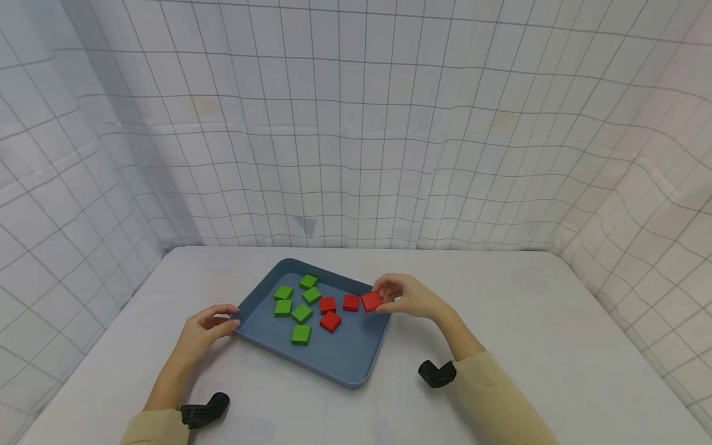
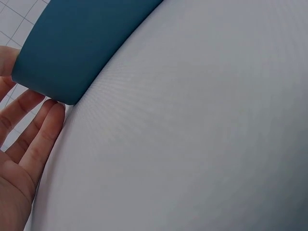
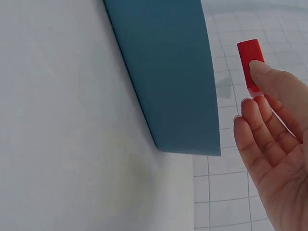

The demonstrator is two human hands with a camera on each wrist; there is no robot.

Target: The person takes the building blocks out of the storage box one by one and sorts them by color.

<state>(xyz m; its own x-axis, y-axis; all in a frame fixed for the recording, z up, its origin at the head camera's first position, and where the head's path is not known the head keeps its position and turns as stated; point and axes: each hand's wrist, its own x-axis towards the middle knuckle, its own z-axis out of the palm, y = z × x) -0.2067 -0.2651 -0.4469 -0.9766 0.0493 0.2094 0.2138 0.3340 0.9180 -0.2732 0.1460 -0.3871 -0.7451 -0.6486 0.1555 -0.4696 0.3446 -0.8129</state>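
A blue-grey tray (image 1: pixel 334 363) lies at an angle on the white table, with several green square blocks (image 1: pixel 301 335) in its left half and 3 red square blocks (image 1: pixel 330 321) near its middle. My right hand (image 1: pixel 410 296) pinches another red block (image 1: pixel 371 301) between thumb and fingers, over the tray's right rim. In the right wrist view this red block (image 3: pixel 249 62) is tilted on edge and above the tray wall (image 3: pixel 173 82). My left hand (image 1: pixel 201 332) grips the tray's left corner; in the left wrist view its fingers (image 2: pixel 48 130) touch the outer wall.
White sheets with a dark grid (image 1: pixel 345 136) hang behind and at both sides of the table (image 1: pixel 500 334). A black curved device (image 1: pixel 206 411) sits at the left wrist, and a similar one (image 1: pixel 437 374) at the right wrist.
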